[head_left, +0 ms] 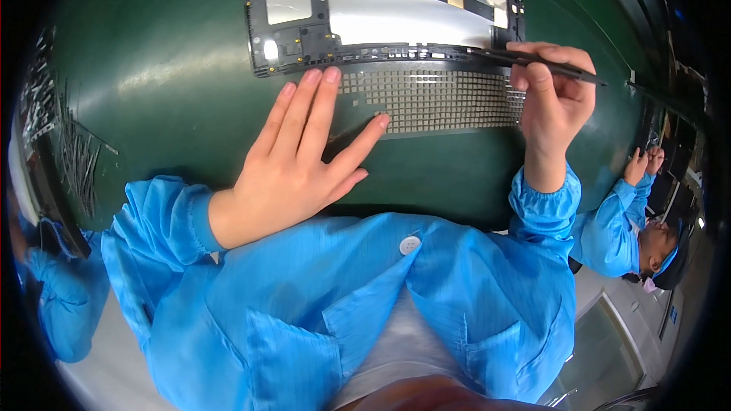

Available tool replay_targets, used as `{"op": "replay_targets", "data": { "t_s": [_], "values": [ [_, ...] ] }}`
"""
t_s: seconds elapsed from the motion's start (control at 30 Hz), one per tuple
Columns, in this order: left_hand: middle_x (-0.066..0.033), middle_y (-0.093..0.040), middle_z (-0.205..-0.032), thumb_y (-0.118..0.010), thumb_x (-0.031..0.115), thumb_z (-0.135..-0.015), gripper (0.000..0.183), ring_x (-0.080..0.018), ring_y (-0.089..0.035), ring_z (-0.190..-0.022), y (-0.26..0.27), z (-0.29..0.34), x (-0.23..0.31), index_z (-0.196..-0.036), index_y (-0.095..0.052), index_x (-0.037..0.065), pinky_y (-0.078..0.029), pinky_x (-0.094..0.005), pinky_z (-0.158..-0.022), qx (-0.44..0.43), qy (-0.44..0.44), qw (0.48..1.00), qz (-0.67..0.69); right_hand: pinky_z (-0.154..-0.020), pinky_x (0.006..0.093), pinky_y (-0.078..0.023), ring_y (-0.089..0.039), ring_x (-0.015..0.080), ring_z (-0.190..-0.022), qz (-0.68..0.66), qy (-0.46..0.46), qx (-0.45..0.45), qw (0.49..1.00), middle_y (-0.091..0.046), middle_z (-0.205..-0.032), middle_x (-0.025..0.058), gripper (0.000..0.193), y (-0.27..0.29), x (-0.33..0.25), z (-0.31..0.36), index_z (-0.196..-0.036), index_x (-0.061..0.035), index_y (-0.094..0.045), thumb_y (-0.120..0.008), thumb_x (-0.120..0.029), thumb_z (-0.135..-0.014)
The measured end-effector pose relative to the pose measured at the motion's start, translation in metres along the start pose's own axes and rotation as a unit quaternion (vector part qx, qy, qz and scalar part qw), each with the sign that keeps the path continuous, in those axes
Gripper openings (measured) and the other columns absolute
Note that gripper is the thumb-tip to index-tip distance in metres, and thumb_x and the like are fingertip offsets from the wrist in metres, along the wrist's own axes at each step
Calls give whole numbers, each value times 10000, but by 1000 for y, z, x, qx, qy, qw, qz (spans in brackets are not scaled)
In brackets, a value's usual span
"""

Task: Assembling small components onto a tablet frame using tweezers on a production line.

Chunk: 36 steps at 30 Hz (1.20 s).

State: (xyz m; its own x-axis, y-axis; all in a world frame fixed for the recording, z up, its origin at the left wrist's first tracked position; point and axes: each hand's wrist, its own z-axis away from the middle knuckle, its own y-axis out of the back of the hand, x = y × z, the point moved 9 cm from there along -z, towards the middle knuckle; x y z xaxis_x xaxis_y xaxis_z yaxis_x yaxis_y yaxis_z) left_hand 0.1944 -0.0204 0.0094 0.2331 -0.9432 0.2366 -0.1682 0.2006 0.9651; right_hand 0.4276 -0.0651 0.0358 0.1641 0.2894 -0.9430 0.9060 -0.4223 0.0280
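Note:
My right hand pinches a pair of black tweezers, their tips at the near edge of a black device frame. The frame has a shiny silver panel and a row of small slots along that edge. My left hand lies with fingers stretched out. Its fingertips rest at the frame's near edge, and the index finger reaches over a sheet of small square pads. The sheet lies just below the frame, and a few spots at its left end lack pads. Whether the tweezers hold a piece is too small to tell.
A green mat covers the table. Thin dark strips lie in a heap at the left. A co-worker in a blue smock sits at the right, and another blue sleeve shows at the far left.

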Motion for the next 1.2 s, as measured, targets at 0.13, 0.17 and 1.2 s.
{"op": "replay_targets", "data": {
  "t_s": [0.13, 0.17, 1.2],
  "values": [
    [-314, -370, -1386, -712, 399, -665, 700, -422, -412, -1274, 1, 3, -2, -1328, -530, 265, -366, -464, -1050, -3, 2, 1000, -7, -649, 244, -528, -601, 140, -690, 6, -14, -25, 1000, -658, -983, 241, 185, -11, 6, 0, -1024, 42, -533, -599, 76, -853],
    [-312, -370, -1387, -710, 401, -666, 698, -422, -412, -1274, 1, 4, -4, -1327, -532, 266, -365, -464, -1051, 1, 4, 1000, -3, -649, 244, -528, -601, 140, -690, 3, -14, -26, 1000, -658, -983, 241, 185, -16, 4, 1, -1024, 42, -533, -599, 76, -853],
    [-289, -388, -1383, -694, 434, -661, 716, -392, -420, -1275, 0, 7, -3, -1333, -512, 264, -350, -456, -1065, 35, 6, 999, -7, -645, 210, -520, -609, 110, -710, 13, -178, -70, 981, -662, -999, 171, 226, -87, 26, 29, -1039, 46, -531, -647, 40, -845]
  ]
}}
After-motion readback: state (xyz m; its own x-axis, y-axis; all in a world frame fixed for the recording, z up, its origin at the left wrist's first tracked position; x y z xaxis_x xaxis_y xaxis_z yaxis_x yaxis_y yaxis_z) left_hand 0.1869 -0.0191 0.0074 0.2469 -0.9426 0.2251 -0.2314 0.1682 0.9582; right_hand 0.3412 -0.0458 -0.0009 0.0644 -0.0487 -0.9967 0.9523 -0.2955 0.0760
